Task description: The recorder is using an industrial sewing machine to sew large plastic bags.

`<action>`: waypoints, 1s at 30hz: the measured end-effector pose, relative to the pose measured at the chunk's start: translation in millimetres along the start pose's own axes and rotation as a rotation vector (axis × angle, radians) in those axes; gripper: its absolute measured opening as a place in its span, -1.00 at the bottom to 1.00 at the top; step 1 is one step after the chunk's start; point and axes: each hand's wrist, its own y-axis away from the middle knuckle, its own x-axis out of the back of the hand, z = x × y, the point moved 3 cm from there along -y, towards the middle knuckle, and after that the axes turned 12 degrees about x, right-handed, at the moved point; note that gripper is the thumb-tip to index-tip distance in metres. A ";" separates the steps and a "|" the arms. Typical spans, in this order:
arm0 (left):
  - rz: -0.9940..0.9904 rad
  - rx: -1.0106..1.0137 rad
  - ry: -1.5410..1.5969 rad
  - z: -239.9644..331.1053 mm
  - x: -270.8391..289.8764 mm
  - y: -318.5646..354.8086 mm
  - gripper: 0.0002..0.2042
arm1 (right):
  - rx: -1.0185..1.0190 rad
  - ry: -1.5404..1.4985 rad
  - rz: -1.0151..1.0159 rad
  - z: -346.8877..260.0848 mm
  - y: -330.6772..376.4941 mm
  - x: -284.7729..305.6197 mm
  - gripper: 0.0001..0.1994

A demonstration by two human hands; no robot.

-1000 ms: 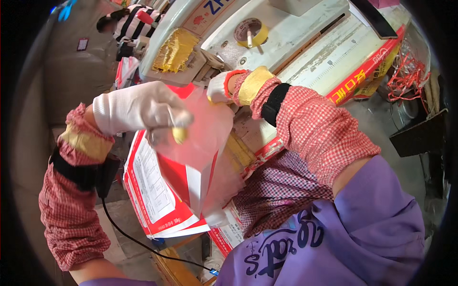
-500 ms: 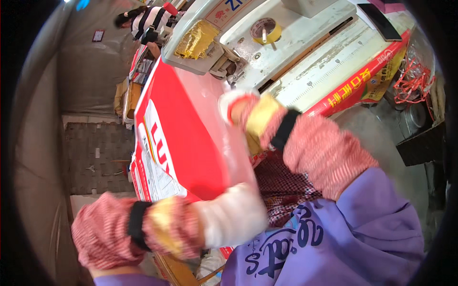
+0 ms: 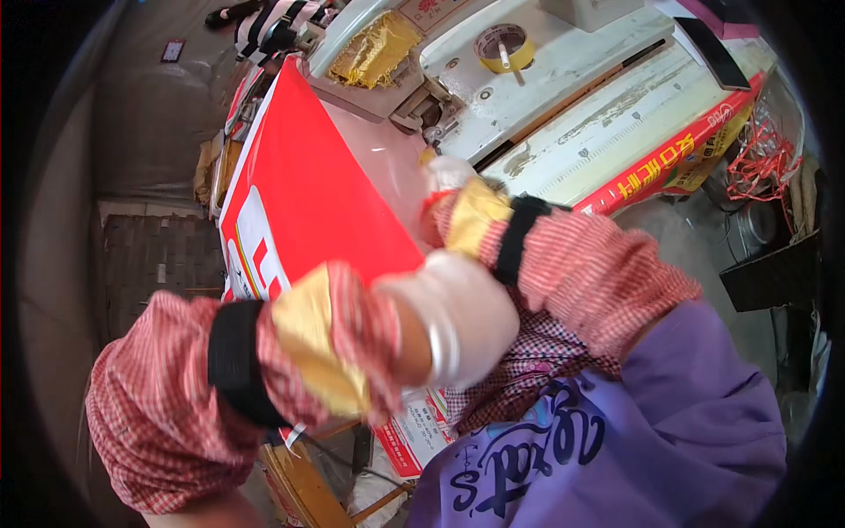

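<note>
A large red and white printed sack [image 3: 326, 194] stands tilted beside the grey-white sewing machine [image 3: 370, 97], its upper edge near the machine's needle area. My right hand [image 3: 447, 179], in a white glove, is at the sack's inner edge just below the needle area; its fingers are blurred. Closer to me, my left hand [image 3: 462, 317], also white-gloved, lies against the sack's lower part near my right wrist. Its fingers are turned away and hidden. Red checked sleeve covers with black bands are on both forearms.
On the machine bed lies a yellow tape roll [image 3: 519, 48] with a white stick on it. A dark phone [image 3: 709, 53] and a red-yellow printed sheet [image 3: 678, 163] are at the right. Red string [image 3: 761, 150] hangs beyond. Another person [image 3: 273, 31] is at the far left.
My left hand has moved up and right, towards my right wrist. The sack's near side has folded upward, hiding more of its print. My right hand has shifted only slightly.
</note>
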 end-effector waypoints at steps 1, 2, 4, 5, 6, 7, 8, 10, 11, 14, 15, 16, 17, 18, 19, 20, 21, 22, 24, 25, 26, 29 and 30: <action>-0.006 0.028 0.036 -12.8 13.0 -8.8 -0.86 | -0.154 0.137 0.036 -1.9 -24.1 -2.1 -0.85; -0.049 0.112 0.035 -33.1 3.2 -4.4 -0.79 | -0.238 0.261 0.068 -34.4 -54.6 -9.0 -0.83; -0.198 0.303 -0.005 -82.0 -20.9 7.2 -0.72 | -0.438 0.515 0.150 -72.4 -83.0 -9.6 -0.81; -0.241 0.447 -0.165 -99.5 -4.9 29.1 -0.78 | 0.277 0.175 0.065 -79.7 -73.4 -8.5 -0.81; -0.252 0.534 -0.344 -117.2 -4.3 43.8 -0.80 | 0.276 0.167 0.070 -81.2 -63.1 8.8 -0.81; -0.005 0.409 -0.452 -127.3 -16.6 75.4 -0.81 | 0.251 0.159 0.135 -81.4 -53.5 28.2 -0.81; -0.007 0.526 -0.360 -122.8 -25.1 79.9 -0.84 | 0.191 0.165 0.193 -67.5 -42.6 58.3 -0.77; 0.008 0.378 -0.237 -66.9 -66.3 66.7 -0.77 | 0.192 0.073 0.007 -68.2 -22.8 109.9 -0.66; 0.039 0.252 -0.122 -29.1 -74.9 59.1 -0.68 | 0.183 0.073 0.008 -63.3 -22.5 111.9 -0.66; 0.011 -0.089 0.197 10.4 -30.6 23.7 -0.85 | 0.194 0.082 -0.011 -71.8 -59.6 124.2 -0.65; 0.148 -0.075 0.253 8.7 -21.0 16.4 -0.89 | 0.211 0.086 -0.019 -63.7 -41.6 115.2 -0.65; 0.357 -0.053 0.285 -4.1 -15.8 15.7 -0.90 | 0.219 0.089 -0.022 -63.1 -37.9 119.0 -0.65; 0.566 -0.033 0.314 -19.9 -23.4 16.1 -0.90 | 0.225 0.091 -0.026 -48.7 -32.0 118.6 -0.64; 0.586 -0.055 0.310 -43.6 -19.5 13.0 -0.90 | 0.214 0.119 -0.042 -47.9 -24.3 115.4 -0.64; 0.367 0.156 0.218 -77.1 -8.7 19.7 -0.86 | 0.243 0.114 -0.045 -63.2 -18.9 120.1 -0.64; 0.138 0.359 0.125 -110.3 -0.4 32.5 -0.82 | 0.274 0.108 -0.048 -106.3 -76.3 140.1 -0.63; -0.067 0.528 0.030 -139.4 -9.6 45.1 -0.79 | 0.282 0.129 -0.069 -64.4 -17.2 107.8 -0.63; 0.048 0.530 -0.083 -148.9 -4.0 63.1 -0.77 | 0.248 0.135 -0.071 -42.2 -9.6 109.8 -0.63; 0.094 0.346 0.028 -112.7 5.7 90.5 -0.80 | 0.262 0.127 -0.084 -52.6 -0.4 112.1 -0.62; 0.117 0.068 -0.064 -82.7 -16.5 81.6 -0.87 | 0.265 0.125 -0.089 -47.1 1.7 111.5 -0.62; -0.020 0.124 0.274 -50.2 -43.2 67.4 -0.92 | 0.273 0.125 -0.100 -48.1 2.6 109.0 -0.62; 0.372 -0.253 0.359 21.9 -27.2 34.6 -0.88 | 0.287 0.144 -0.126 -35.1 0.0 108.2 -0.61; 0.278 -0.173 0.399 29.4 -13.9 24.7 -0.87 | 0.295 0.149 -0.135 -38.1 1.0 108.1 -0.60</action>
